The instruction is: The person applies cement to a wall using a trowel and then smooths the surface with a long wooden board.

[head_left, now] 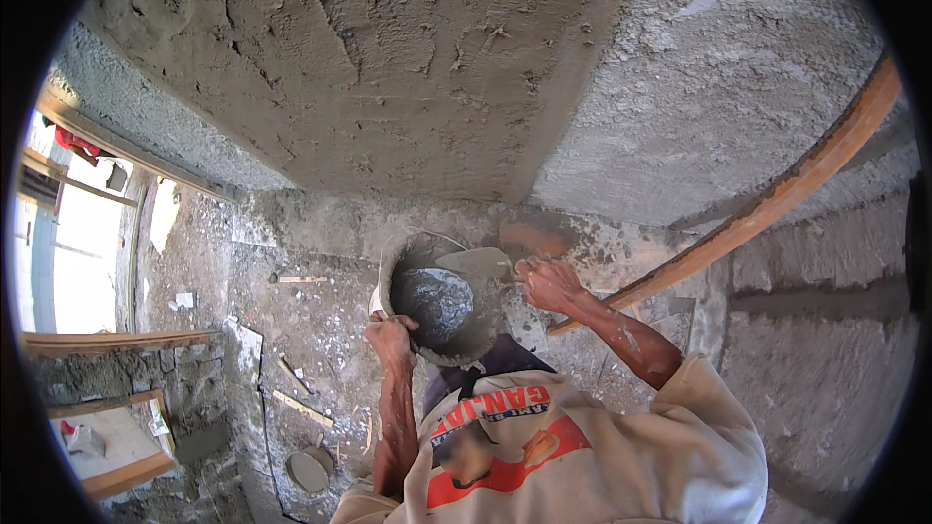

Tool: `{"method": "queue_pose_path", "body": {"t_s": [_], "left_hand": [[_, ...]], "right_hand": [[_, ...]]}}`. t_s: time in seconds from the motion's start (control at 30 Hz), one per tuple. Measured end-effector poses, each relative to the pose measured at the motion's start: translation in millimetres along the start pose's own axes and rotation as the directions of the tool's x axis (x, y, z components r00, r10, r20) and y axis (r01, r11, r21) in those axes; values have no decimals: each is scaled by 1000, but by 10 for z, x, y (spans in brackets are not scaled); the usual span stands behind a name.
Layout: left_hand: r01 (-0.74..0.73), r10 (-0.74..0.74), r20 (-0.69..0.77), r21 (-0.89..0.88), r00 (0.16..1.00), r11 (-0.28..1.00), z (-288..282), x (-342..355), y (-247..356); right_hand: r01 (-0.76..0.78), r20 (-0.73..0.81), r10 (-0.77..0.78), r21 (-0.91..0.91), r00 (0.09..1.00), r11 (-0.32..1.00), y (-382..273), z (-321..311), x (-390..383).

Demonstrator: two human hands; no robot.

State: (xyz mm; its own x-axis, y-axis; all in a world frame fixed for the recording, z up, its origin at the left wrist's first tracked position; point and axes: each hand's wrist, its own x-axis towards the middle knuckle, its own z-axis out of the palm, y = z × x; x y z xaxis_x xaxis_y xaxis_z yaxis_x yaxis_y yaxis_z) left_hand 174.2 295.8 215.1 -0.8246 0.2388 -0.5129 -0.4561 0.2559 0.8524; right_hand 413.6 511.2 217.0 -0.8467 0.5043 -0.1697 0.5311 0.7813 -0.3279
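Note:
A mortar-caked bucket (408, 262) with a pale wire handle is held in front of my body, with wet grey slurry (435, 309) inside. My left hand (390, 332) grips the bucket's near left rim, fingers wrapped over it. My right hand (544, 283) is closed on the handle of a trowel, whose mortar-smeared blade (471, 259) lies over the back right part of the bucket's mouth. Beyond them rises a wall of wet, uneven grey plaster (359, 68).
A long wooden batten (738, 228) slants at my right beside a rougher wall (670, 97). A bright framed opening (87, 233) is at left. Wood scraps (303, 410) and a round container (309, 468) lie on the splattered floor (267, 291). A wood-framed board (116, 435) sits lower left.

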Motion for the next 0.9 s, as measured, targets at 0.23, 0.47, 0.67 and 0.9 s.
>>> {"method": "queue_pose_path", "body": {"t_s": [0.23, 0.47, 0.67, 0.9], "left_hand": [[-224, 173, 300, 145, 938, 964, 467, -185, 449], [-467, 384, 369, 168, 846, 868, 501, 42, 227], [-179, 198, 210, -109, 957, 978, 244, -68, 245], [-7, -42, -182, -260, 982, 965, -216, -255, 22]], "right_hand": [[40, 234, -15, -102, 972, 994, -170, 630, 130], [236, 308, -279, 170, 910, 957, -347, 607, 80], [69, 371, -212, 364, 904, 929, -530, 551, 62], [107, 401, -310, 452, 862, 885, -190, -263, 421]]}}
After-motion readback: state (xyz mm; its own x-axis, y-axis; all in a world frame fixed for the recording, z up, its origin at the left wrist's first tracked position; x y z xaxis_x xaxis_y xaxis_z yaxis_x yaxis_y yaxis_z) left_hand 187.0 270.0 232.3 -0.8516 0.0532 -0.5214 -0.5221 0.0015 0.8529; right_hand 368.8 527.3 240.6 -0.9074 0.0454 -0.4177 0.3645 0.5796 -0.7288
